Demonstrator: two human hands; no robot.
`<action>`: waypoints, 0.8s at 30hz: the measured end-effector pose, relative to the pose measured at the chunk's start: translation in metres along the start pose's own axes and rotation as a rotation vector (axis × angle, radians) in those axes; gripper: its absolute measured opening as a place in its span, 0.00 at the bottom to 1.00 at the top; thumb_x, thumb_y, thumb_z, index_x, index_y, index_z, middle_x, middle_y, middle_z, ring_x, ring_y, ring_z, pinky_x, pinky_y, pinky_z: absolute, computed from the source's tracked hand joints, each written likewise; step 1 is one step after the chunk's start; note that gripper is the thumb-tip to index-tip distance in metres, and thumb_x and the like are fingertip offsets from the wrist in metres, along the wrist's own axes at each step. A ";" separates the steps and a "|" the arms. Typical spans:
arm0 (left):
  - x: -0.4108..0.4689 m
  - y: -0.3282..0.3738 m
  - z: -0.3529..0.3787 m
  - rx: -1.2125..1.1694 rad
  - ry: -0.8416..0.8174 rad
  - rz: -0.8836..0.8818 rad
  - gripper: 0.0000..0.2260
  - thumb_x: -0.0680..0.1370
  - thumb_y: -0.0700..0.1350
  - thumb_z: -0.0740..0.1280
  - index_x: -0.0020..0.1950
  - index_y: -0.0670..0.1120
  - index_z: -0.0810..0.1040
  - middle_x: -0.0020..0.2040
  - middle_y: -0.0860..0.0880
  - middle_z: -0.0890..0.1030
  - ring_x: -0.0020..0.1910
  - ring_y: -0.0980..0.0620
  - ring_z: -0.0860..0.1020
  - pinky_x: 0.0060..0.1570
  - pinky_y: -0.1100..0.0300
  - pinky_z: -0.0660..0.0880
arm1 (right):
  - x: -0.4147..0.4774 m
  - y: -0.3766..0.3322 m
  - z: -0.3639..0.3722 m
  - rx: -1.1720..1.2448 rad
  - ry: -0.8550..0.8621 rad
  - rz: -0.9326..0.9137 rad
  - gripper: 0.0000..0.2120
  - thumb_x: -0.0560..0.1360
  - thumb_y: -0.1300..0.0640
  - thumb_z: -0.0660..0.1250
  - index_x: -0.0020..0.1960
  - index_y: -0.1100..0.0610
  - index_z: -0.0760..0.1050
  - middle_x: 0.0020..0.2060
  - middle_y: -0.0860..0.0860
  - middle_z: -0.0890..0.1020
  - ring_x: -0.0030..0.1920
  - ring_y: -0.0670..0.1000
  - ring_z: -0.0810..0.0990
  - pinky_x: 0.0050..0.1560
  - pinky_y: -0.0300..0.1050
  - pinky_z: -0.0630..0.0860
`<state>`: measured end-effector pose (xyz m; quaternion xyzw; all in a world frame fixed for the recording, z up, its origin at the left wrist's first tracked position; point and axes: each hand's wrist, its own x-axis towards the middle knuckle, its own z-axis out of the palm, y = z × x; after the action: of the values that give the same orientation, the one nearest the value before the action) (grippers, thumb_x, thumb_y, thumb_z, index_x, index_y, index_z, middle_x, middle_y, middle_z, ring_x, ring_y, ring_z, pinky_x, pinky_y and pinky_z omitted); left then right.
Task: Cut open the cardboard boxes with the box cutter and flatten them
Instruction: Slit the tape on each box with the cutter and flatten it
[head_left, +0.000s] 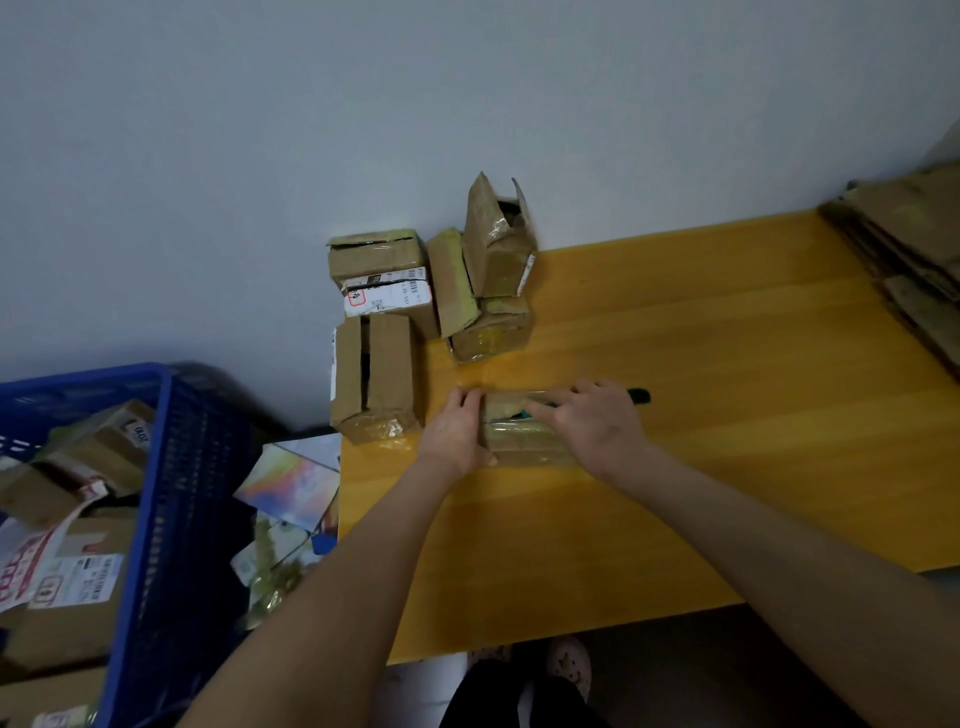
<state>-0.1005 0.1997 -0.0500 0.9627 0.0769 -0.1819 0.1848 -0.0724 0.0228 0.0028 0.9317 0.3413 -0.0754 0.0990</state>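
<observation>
Left hand (457, 431) grips the box (524, 444) end; right hand (592, 422) holds the box cutter (640, 396) atop it.

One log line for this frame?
step: cutting | left hand grips box | right hand holds box cutter on its top

My yellow counter (727, 322) stands against a pale wall (311, 130), a blue crate (176, 493) sits low on my left, glossy printed sheets (291, 478) lie between them, and my patterned slippers (571, 665) show below the counter's near edge.
</observation>
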 end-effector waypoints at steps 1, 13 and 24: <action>0.000 0.000 0.000 0.001 -0.001 -0.002 0.42 0.68 0.46 0.78 0.76 0.47 0.59 0.73 0.48 0.62 0.67 0.44 0.70 0.63 0.50 0.71 | 0.000 -0.001 0.001 -0.018 -0.006 -0.003 0.25 0.80 0.57 0.61 0.74 0.46 0.60 0.67 0.50 0.73 0.61 0.56 0.73 0.57 0.49 0.69; 0.001 0.005 -0.003 0.084 -0.019 -0.036 0.43 0.67 0.47 0.79 0.76 0.49 0.58 0.73 0.48 0.63 0.68 0.45 0.69 0.61 0.50 0.75 | -0.012 0.007 0.009 -0.015 -0.064 0.074 0.27 0.80 0.61 0.60 0.76 0.48 0.58 0.71 0.49 0.68 0.65 0.57 0.68 0.59 0.49 0.66; 0.004 0.004 -0.003 0.089 -0.017 -0.075 0.43 0.67 0.48 0.79 0.76 0.48 0.59 0.71 0.47 0.64 0.67 0.45 0.70 0.58 0.50 0.77 | -0.034 0.044 0.027 0.251 0.118 0.223 0.27 0.80 0.64 0.55 0.72 0.38 0.64 0.61 0.46 0.80 0.56 0.53 0.75 0.47 0.46 0.66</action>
<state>-0.0952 0.1976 -0.0472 0.9649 0.1034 -0.2000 0.1352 -0.0716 -0.0373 -0.0102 0.9716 0.2288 -0.0513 -0.0307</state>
